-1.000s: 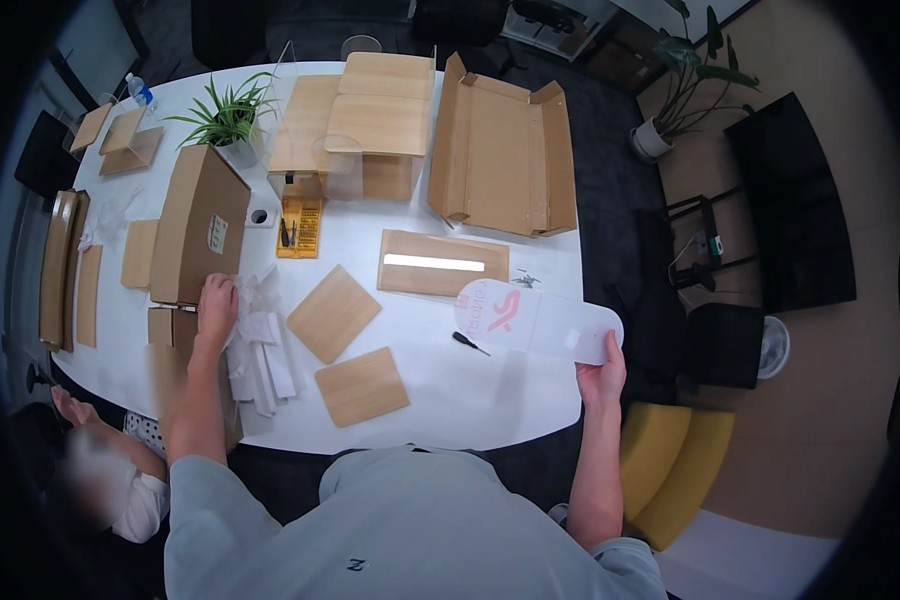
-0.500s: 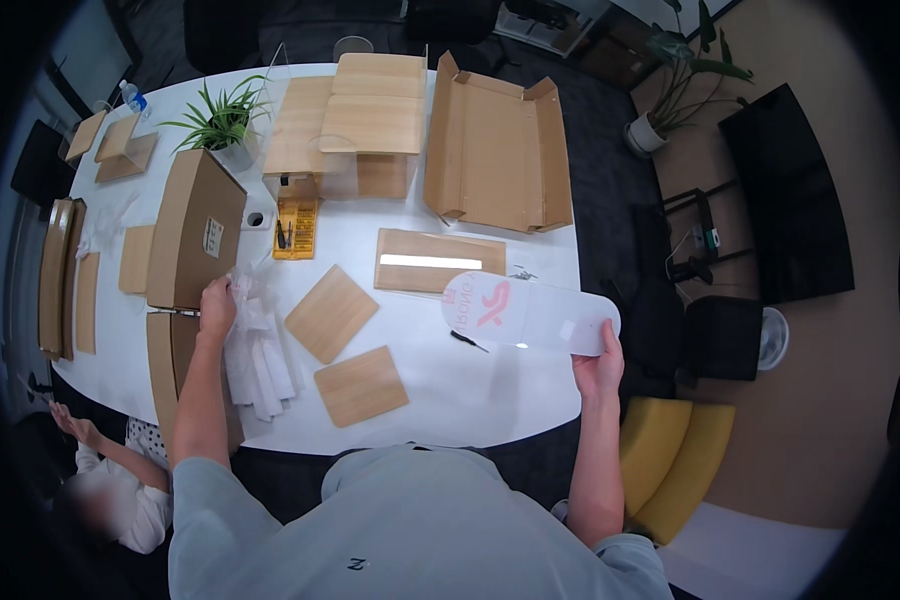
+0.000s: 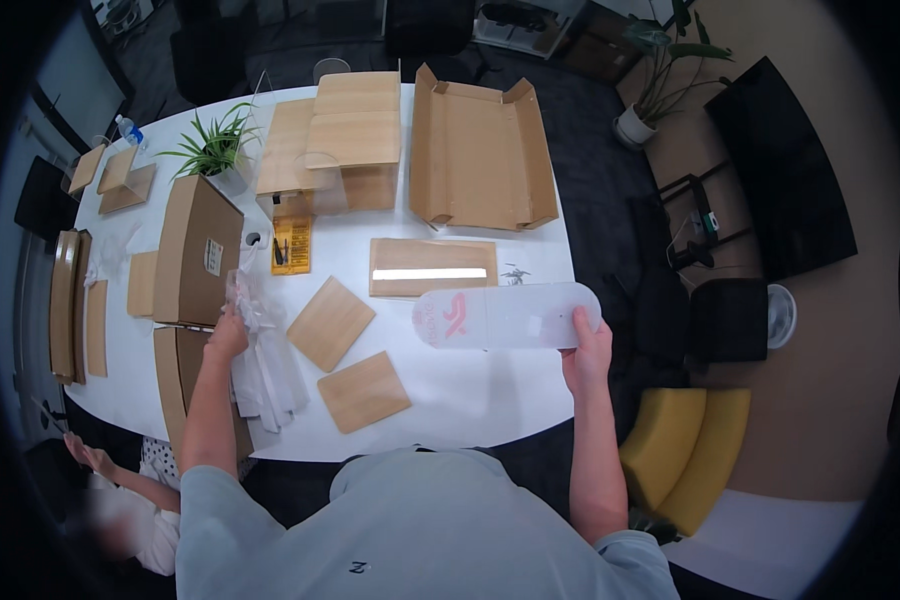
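My right hand [image 3: 588,352] is closed on one end of a translucent plastic panel [image 3: 518,320] with rounded ends and a pink mark. The panel hangs level over the right part of the table, thumb on its top face. At the left, my left hand [image 3: 227,335] closes on a crumpled clear plastic bag [image 3: 260,345] beside the tall cardboard box [image 3: 195,255]. Two light wooden boards [image 3: 330,323] lie between my hands. Behind the panel a longer wrapped wooden board [image 3: 433,255] lies next to small metal screws [image 3: 515,273].
An open cardboard tray [image 3: 480,150] and a wooden shelf unit [image 3: 350,120] stand at the back, near a potted plant [image 3: 215,148]. A yellow tool case [image 3: 291,245] lies before the unit. Another person [image 3: 135,510] sits at lower left. Yellow seats [image 3: 685,455] stand at right.
The panel has swung level and shifted a little left with my right hand; it now hides the dark screwdriver seen below it earlier. My left hand has drawn slightly nearer, still at the bag.
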A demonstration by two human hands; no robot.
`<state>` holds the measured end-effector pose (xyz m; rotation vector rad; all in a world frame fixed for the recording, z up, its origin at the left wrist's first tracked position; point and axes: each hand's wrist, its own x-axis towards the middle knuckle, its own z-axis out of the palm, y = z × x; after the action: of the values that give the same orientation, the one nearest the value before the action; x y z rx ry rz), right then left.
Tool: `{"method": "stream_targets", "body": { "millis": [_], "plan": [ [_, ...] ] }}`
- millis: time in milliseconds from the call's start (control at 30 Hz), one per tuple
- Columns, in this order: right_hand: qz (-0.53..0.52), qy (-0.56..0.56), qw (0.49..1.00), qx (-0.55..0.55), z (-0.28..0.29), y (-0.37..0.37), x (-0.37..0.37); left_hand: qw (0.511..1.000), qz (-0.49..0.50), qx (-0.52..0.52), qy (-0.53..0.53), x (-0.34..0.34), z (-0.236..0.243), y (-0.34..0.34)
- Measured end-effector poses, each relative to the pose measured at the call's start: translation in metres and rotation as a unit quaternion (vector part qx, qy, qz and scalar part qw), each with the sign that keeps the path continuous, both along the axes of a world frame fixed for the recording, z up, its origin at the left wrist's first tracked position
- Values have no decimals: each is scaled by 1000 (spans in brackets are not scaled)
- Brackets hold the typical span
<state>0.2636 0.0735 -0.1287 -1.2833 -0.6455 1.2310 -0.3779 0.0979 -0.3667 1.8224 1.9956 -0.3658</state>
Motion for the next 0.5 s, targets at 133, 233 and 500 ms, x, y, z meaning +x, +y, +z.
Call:
{"method": "stream_targets", "body": {
  "millis": [133,233,500],
  "plan": [
    [85,-200,975,40,11,-11,-24,998,12,24,-61,26,40,14],
    [184,-344,917,87,28,-18,-48,988,16,105,-116,11,31,23],
    [267,-517,743,332,46,-34,-86,984,146,-45,-90,60,89,8]
  ]
}}
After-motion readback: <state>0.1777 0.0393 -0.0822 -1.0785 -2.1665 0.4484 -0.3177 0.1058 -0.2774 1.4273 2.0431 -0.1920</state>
